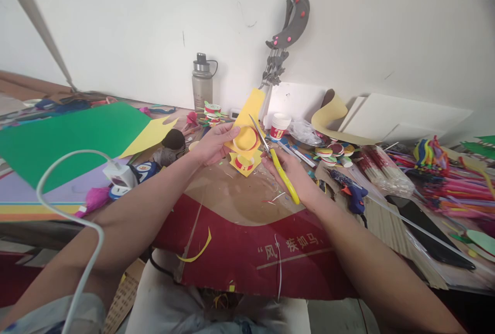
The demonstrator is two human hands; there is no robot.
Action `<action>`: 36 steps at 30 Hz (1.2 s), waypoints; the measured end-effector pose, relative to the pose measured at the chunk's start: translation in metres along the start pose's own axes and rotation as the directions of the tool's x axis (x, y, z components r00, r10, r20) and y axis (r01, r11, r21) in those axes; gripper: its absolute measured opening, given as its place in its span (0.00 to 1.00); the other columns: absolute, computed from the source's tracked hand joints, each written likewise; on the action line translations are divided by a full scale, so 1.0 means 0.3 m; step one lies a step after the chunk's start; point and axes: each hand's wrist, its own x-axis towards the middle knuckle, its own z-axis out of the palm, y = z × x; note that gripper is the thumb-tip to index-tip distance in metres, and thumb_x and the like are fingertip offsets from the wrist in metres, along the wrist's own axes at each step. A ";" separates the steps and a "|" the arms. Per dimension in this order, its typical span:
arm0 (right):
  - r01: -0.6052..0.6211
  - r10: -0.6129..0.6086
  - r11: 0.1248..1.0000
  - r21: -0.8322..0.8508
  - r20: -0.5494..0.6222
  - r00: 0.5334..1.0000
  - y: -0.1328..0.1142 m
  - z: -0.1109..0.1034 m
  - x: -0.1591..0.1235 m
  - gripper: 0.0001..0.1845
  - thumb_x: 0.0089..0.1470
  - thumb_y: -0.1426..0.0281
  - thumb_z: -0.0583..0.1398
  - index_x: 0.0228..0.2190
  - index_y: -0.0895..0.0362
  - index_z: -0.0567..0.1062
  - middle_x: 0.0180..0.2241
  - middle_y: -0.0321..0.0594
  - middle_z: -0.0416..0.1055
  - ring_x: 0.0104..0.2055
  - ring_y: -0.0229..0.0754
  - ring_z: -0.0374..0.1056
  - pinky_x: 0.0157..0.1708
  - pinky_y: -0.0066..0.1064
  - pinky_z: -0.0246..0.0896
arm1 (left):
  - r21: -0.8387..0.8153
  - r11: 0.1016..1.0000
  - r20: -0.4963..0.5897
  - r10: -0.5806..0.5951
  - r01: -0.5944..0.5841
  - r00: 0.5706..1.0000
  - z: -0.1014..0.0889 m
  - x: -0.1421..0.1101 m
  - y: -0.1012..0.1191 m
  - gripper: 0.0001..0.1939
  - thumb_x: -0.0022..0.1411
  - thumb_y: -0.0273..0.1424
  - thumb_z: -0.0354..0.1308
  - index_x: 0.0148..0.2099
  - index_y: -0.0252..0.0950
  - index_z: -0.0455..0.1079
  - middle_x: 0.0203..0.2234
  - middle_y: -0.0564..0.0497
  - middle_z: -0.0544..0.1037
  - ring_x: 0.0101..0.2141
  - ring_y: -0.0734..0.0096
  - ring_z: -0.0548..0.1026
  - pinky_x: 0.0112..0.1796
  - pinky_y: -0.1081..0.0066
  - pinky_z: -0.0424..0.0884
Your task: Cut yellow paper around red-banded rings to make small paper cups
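My left hand [214,144] pinches a yellow sheet [253,104] by its left edge and holds it up above the work surface. On the sheet's lower part sits a round ring [246,139] with a reddish rim. My right hand [303,182] grips scissors with yellow handles [286,178]. Their blades point up and left and lie along the sheet's right edge; whether they are cutting into it I cannot tell. Just below the held sheet is another yellow piece [244,165] bearing a red and white band.
A dark red cardboard [247,251] covers the near edge, with yellow and white offcuts on it. Green sheet [77,138] and white charger cable [100,241] lie left. Behind stand a bottle [203,86] and paper cups [279,127]. Right are a glue gun [353,195] and phone [429,231].
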 end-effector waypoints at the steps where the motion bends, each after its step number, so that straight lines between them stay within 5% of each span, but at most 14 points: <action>1: 0.003 -0.003 1.000 0.001 0.000 1.000 0.007 0.002 0.002 0.25 0.62 0.43 0.57 0.30 0.52 0.69 0.28 0.38 0.70 0.31 0.42 0.63 0.33 0.34 0.59 | 0.010 1.000 0.015 -0.007 0.007 1.000 0.001 -0.001 -0.002 0.23 0.54 0.41 0.78 0.47 0.30 0.82 0.38 0.41 0.87 0.36 0.62 0.86 0.38 0.71 0.80; 10: -0.012 0.012 1.000 0.024 -0.005 1.000 0.006 0.012 -0.009 0.26 0.64 0.42 0.55 0.29 0.50 0.63 0.25 0.33 0.63 0.28 0.40 0.58 0.31 0.34 0.56 | 0.037 0.999 0.038 -0.036 0.035 0.999 0.018 -0.009 0.006 0.26 0.50 0.43 0.80 0.45 0.31 0.82 0.37 0.42 0.87 0.33 0.65 0.85 0.35 0.73 0.81; 25: -0.007 0.007 0.999 -0.046 -0.003 1.000 -0.009 -0.003 -0.008 0.25 0.63 0.44 0.57 0.31 0.52 0.72 0.30 0.43 0.75 0.31 0.45 0.68 0.35 0.35 0.59 | 0.080 0.996 0.068 -0.043 0.037 0.997 -0.016 0.000 0.012 0.26 0.52 0.43 0.78 0.47 0.30 0.82 0.39 0.40 0.87 0.36 0.61 0.86 0.38 0.70 0.80; 31: -0.047 0.045 0.998 -0.033 -0.050 0.998 -0.002 0.007 -0.007 0.25 0.63 0.44 0.56 0.30 0.52 0.69 0.26 0.40 0.71 0.28 0.44 0.64 0.32 0.35 0.57 | -0.073 0.997 -0.105 0.020 -0.028 0.994 0.033 -0.007 -0.002 0.23 0.58 0.43 0.75 0.48 0.31 0.81 0.43 0.41 0.86 0.40 0.61 0.85 0.41 0.69 0.81; 36: -0.067 0.065 0.998 -0.010 -0.127 0.990 0.019 0.014 -0.003 0.23 0.63 0.45 0.56 0.29 0.51 0.64 0.24 0.35 0.65 0.25 0.40 0.57 0.29 0.34 0.54 | -0.196 0.980 -0.134 -0.003 -0.024 0.991 0.106 -0.023 -0.036 0.19 0.59 0.36 0.75 0.50 0.33 0.79 0.45 0.42 0.86 0.43 0.60 0.86 0.47 0.65 0.82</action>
